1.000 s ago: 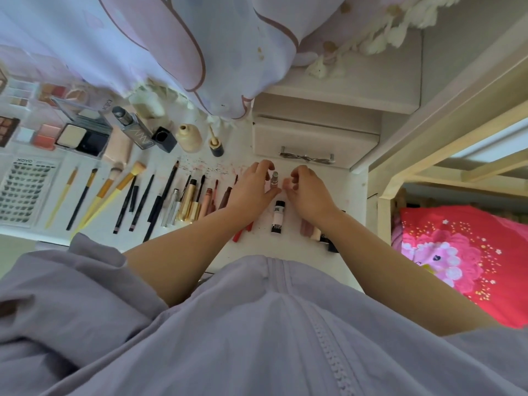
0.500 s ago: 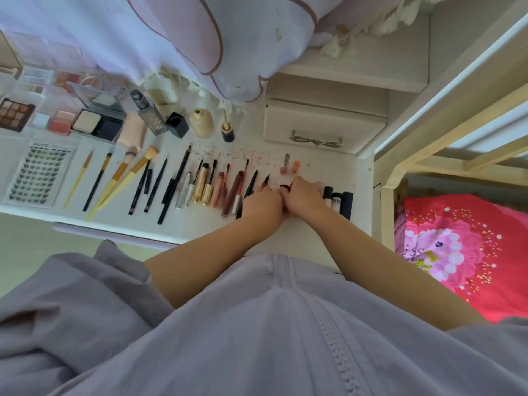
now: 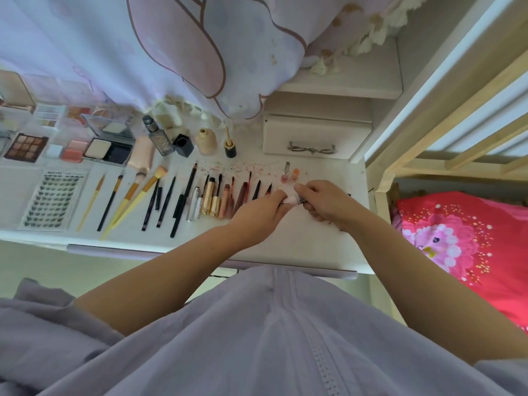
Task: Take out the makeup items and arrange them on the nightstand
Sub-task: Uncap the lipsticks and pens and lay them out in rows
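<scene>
A small white-and-black makeup tube [image 3: 294, 199] lies crosswise between my two hands just above the white nightstand [image 3: 297, 247]. My left hand [image 3: 261, 212] pinches its left end and my right hand [image 3: 323, 200] grips its right end. To the left runs a row of lip glosses, liners and mascaras [image 3: 225, 195], then several brushes [image 3: 131, 195] and a lash card [image 3: 53, 200]. Two small upright bottles [image 3: 290, 172] stand just beyond my hands. Palettes and compacts [image 3: 108, 147] and foundation bottles [image 3: 205, 141] line the back.
A small white drawer box [image 3: 317, 138] with a bow handle sits at the back right. A pastel curtain [image 3: 171, 52] hangs over the back of the surface. A wooden bed frame [image 3: 428, 132] and a red pillow [image 3: 468, 244] lie to the right.
Both hands drew back from the two small upright bottles toward the near edge. They now hold a white-and-black tube between them. The camera tilted, showing more of the items on the left.
</scene>
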Motion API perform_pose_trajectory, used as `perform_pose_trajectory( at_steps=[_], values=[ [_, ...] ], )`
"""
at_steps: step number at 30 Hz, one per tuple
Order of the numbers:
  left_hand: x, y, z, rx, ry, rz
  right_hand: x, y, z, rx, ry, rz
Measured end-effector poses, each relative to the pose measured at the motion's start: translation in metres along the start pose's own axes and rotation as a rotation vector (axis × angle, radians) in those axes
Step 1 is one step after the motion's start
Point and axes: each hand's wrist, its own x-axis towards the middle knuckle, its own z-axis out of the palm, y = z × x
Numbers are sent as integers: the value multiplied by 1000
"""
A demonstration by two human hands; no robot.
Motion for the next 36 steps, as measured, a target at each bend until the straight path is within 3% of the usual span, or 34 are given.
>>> perform_pose_trajectory(
  at_steps=[6, 11, 17, 29, 36],
  values=[
    [-15, 4, -19, -290, -110, -35, -23, -2, 5, -49, -4, -176],
    [-27, 1, -26, -189, -97, -14, -32, -9, 1, -88, -96, -67],
    [-34, -6, -31, -204, -63, 5, -32, -17, -1, -30, -158, -101],
    [-27, -9, -39, -174, -66, 50, -36, -24, -7, 112, -150, 78],
    [-24, -12, -38, -173, -77, 49, -31, -20, -13, 155, -177, 32]
  ],
)
